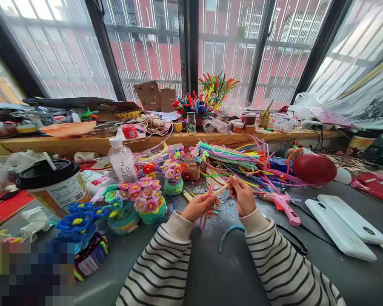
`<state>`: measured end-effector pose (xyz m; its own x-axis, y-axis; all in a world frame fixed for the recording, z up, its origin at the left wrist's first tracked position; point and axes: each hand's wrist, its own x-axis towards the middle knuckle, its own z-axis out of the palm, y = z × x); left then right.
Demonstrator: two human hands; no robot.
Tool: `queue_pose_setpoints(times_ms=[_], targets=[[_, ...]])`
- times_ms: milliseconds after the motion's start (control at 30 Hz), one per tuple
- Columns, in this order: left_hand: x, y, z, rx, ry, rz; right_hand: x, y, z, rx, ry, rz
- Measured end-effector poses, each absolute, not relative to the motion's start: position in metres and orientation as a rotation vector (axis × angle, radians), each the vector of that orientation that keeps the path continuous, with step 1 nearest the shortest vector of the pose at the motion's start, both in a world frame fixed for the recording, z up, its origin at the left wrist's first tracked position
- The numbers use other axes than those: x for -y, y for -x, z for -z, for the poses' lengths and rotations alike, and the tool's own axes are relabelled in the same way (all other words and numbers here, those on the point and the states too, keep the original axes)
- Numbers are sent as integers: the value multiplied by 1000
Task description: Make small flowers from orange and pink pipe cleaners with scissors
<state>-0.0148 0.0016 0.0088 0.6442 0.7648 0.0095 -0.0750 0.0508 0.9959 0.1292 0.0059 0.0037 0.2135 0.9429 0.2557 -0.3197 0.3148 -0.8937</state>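
My left hand is closed on pink pipe cleaners, one bent into a loop that hangs below the fingers. A pale peach, stick-like piece runs from its fingertips up to my right hand, which pinches the far end. I cannot make out its exact kind. Silver scissors lie on the table just beneath, partly hidden by the left hand. By my right wrist rests a curved blue pipe cleaner. Small glittering bits and orange scraps are scattered below the hands.
Pipe-cleaner flower pots and a lidded drink cup stand left, near a plastic bottle. Bundled pipe cleaners lie behind my hands. To the right are a pink glue gun, a dark red balloon and two white power banks.
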Motion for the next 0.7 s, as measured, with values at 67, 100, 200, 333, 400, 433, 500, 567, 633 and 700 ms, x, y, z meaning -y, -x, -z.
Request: queue_pose_setpoints(times_ms=[67, 100, 200, 333, 400, 433, 500, 567, 633, 700], targets=[[-2, 16, -9, -683, -1378, -726, -9, -137, -5, 824, 770, -1045], [-3, 16, -9, -721, -1380, -747, -11, -141, -5, 769, 746, -1044], [-4, 19, -9, -829, -1379, -818, -14, -154, -8, 673, 706, -1022], [-7, 23, -9, -872, -1302, -961, -14, -161, -12, 700, 696, -1043], [-7, 24, -10, -860, -1237, -1068, -11, -158, -13, 788, 704, -1107], [-7, 24, -11, -828, -1207, -1119, -10, -155, -14, 850, 711, -1148], [-5, 23, -13, -731, -1157, -1175, -5, -148, -15, 996, 726, -1227], [-2, 21, -13, -655, -1134, -1116, -1, -141, -15, 1133, 737, -1262], [1, 19, -13, -633, -1150, -962, 2, -135, -14, 1241, 747, -1258], [3, 17, -11, -639, -1192, -834, 3, -132, -13, 1321, 754, -1247]])
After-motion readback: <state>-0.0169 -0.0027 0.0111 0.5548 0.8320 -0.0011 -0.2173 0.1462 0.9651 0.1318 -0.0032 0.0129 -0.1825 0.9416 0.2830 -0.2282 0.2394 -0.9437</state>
